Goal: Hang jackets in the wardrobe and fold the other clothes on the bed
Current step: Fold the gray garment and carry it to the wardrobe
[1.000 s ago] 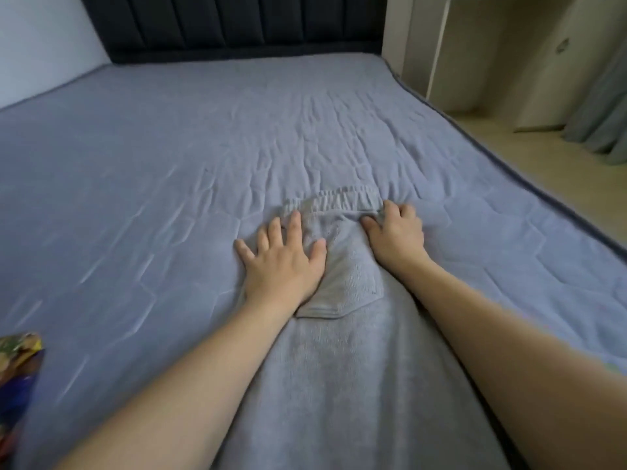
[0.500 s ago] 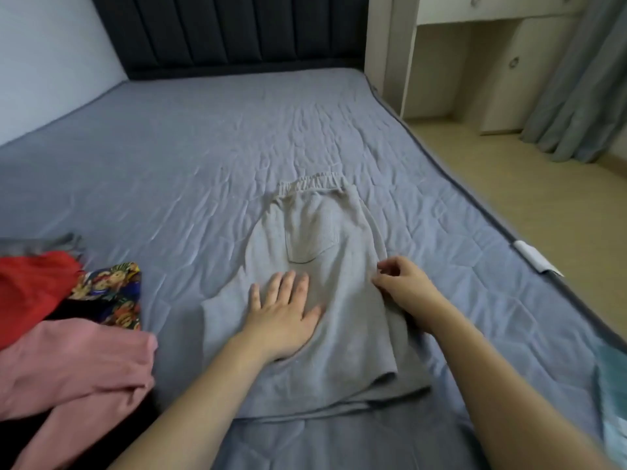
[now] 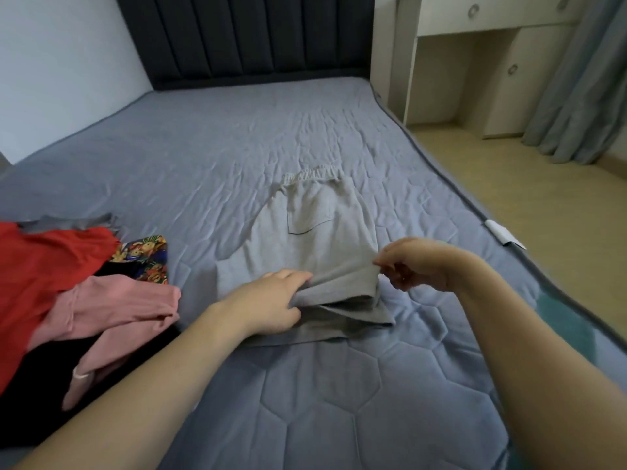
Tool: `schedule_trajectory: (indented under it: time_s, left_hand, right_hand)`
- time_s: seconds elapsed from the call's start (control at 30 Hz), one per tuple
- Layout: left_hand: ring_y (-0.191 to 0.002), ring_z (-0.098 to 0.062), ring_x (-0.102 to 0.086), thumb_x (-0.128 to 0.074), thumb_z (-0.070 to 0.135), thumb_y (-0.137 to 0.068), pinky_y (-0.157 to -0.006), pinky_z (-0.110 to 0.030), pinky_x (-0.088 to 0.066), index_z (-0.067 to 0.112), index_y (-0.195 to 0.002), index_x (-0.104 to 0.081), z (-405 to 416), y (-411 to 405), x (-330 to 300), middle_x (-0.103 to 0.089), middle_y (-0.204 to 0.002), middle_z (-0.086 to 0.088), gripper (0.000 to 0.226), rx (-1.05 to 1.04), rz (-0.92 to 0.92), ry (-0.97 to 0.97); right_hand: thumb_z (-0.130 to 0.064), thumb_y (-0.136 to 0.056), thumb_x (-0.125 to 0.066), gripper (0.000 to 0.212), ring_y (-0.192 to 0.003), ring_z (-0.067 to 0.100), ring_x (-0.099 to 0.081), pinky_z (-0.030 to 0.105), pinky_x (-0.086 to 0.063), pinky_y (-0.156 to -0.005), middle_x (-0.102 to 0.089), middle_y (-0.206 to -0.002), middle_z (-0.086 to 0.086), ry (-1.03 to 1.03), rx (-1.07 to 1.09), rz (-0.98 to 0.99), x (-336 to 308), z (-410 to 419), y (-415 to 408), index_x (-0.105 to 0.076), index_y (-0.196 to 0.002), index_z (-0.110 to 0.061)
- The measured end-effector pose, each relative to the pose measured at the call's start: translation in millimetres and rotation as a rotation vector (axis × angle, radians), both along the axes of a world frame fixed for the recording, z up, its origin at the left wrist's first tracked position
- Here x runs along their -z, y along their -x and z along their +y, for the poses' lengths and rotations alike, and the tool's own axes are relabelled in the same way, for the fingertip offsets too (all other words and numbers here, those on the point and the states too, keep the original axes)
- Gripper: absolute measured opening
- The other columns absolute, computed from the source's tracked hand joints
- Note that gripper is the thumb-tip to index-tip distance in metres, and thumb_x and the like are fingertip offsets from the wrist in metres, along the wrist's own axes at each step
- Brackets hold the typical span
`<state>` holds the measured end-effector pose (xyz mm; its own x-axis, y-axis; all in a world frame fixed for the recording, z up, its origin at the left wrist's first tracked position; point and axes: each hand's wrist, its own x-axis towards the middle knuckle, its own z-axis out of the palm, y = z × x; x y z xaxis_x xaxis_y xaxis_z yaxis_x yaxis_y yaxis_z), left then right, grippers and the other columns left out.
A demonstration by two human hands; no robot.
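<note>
Grey shorts [image 3: 315, 232] are showing a soft, matt knit cloth with a gathered elastic waistband. The bed [image 3: 210, 157] is wearing a quilted, faintly sheened grey cover, creased. Its headboard [image 3: 244, 39] is looking padded, dark and matt. The floor [image 3: 529, 205] is showing pale, smooth wood.

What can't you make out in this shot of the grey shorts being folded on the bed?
Head view only:
- Left hand: its fingertips are tucked under the hem of the grey cotton shorts.
- Black garment: mostly buried under the pink garment and cut off by the left edge.
- Red garment: cut off by the left edge, type unclear.
- Teal item at the bed's right side: hidden behind the right hand's forearm.
</note>
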<state>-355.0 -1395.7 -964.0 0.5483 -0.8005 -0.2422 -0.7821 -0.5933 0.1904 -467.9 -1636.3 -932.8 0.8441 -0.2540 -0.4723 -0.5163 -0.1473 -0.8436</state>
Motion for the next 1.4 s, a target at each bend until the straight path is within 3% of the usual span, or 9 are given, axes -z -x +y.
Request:
schedule_trajectory:
  time_s: [0.27, 0.43, 0.57, 0.77, 0.9, 1.0, 1.2, 1.27, 1.4]
  left_hand:
    - [-0.135, -0.019, -0.025, -0.037, 0.036, -0.097, -0.112, -0.043, -0.030, 0.044, -0.151, -0.015, 4.9, 4.5, 6.1, -0.023, -0.152, 0.013, 0.059, 0.031, -0.001, -0.157]
    - [-0.129, -0.028, -0.035, -0.049, 0.027, -0.088, -0.096, -0.050, -0.042, 0.033, -0.149, -0.019, 14.5, 10.7, 8.0, -0.030, -0.146, 0.000, 0.068, -0.073, -0.348, -0.284]
    - [-0.118, -0.034, -0.046, -0.048, 0.008, -0.087, -0.087, -0.044, -0.050, 0.021, -0.143, -0.027, 28.6, 5.5, 12.1, -0.041, -0.132, -0.010, 0.061, -0.267, -0.481, -0.259]
    - [-0.104, -0.027, -0.059, -0.043, 0.009, -0.088, -0.067, -0.031, -0.039, 0.018, -0.119, -0.055, 28.5, 10.7, 1.8, -0.058, -0.117, -0.005, 0.034, -0.185, -0.644, -0.182]
    - [-0.113, -0.029, -0.058, -0.041, 0.020, -0.089, -0.082, -0.036, -0.041, 0.019, -0.120, -0.058, 38.7, 19.1, -16.3, -0.059, -0.126, -0.006, 0.035, -0.261, -0.318, -0.436]
    - [-0.105, -0.031, -0.058, -0.035, 0.028, -0.093, -0.081, -0.036, -0.042, 0.014, -0.108, -0.060, 39.7, 6.5, -32.3, -0.060, -0.119, -0.011, 0.032, -0.368, -0.192, -0.150]
    - [-0.096, -0.033, -0.062, -0.049, 0.014, -0.087, -0.062, -0.035, -0.034, 0.008, -0.113, -0.040, 40.8, 6.3, -27.2, -0.059, -0.108, -0.012, 0.029, -0.425, -0.689, 0.065]
    - [-0.094, -0.035, -0.065, -0.045, 0.022, -0.091, -0.064, -0.033, -0.037, 0.006, -0.110, -0.046, 42.1, 5.9, -19.7, -0.066, -0.103, -0.015, 0.025, -0.516, -0.528, 0.019]
    - [-0.054, -0.027, -0.059, -0.031, 0.030, -0.096, -0.048, -0.024, -0.041, 0.001, -0.080, -0.057, 39.5, -7.0, -20.0, -0.067, -0.073, -0.016, 0.042, -0.978, 0.598, 0.557]
  right_hand:
    - [-0.014, -0.094, -0.056, 0.021, -0.070, 0.023, -0.066, 0.033, -0.056, -0.064, -0.069, -0.090, 0.017, -0.345, 0.028, 0.016, 23.0, 13.9, 3.7, -0.058, -0.107, 0.002]
    - [-0.025, -0.094, -0.058, 0.028, -0.037, 0.009, -0.029, 0.018, -0.024, -0.039, -0.036, -0.045, -0.002, -0.005, -0.075, 0.366, 33.4, 11.5, 13.2, -0.055, -0.072, -0.008]
    - [-0.056, -0.083, -0.066, 0.047, -0.048, 0.019, -0.049, 0.023, -0.041, -0.045, -0.052, -0.062, 0.006, 0.200, -0.018, 0.400, 31.3, 22.9, 9.6, -0.051, -0.081, -0.012]
    - [-0.008, -0.092, -0.053, 0.004, -0.045, 0.021, -0.057, 0.023, -0.047, -0.040, -0.060, -0.069, 0.014, 0.059, 0.013, 0.266, 25.6, 37.5, 6.4, -0.053, -0.093, -0.003]
    - [-0.005, -0.093, -0.043, 0.028, -0.037, 0.011, -0.045, 0.017, -0.039, -0.035, -0.049, -0.054, 0.009, -0.050, 0.061, 0.296, 18.6, 18.8, 23.8, -0.054, -0.067, -0.003]
    - [-0.001, -0.093, -0.035, 0.034, -0.035, 0.012, -0.041, 0.019, -0.034, -0.034, -0.045, -0.046, 0.006, 0.113, -0.031, 0.382, 17.9, 22.4, 24.5, -0.049, -0.063, -0.003]
    - [0.004, -0.085, -0.026, 0.028, -0.029, 0.019, -0.046, 0.018, -0.036, -0.035, -0.052, -0.044, 0.013, 0.444, -0.151, 0.518, 12.0, 36.1, 9.4, -0.049, -0.069, 0.000]
    - [0.005, -0.085, -0.022, 0.026, -0.029, 0.016, -0.038, 0.019, -0.032, -0.037, -0.044, -0.041, 0.008, 0.440, -0.124, 0.526, 16.5, 37.0, 5.3, -0.043, -0.072, -0.004]
    - [-0.002, -0.090, -0.032, 0.021, -0.054, 0.018, -0.041, 0.027, -0.034, -0.053, -0.041, -0.062, 0.006, 0.649, -0.140, 0.492, 20.3, 44.2, 0.2, -0.036, -0.070, -0.008]
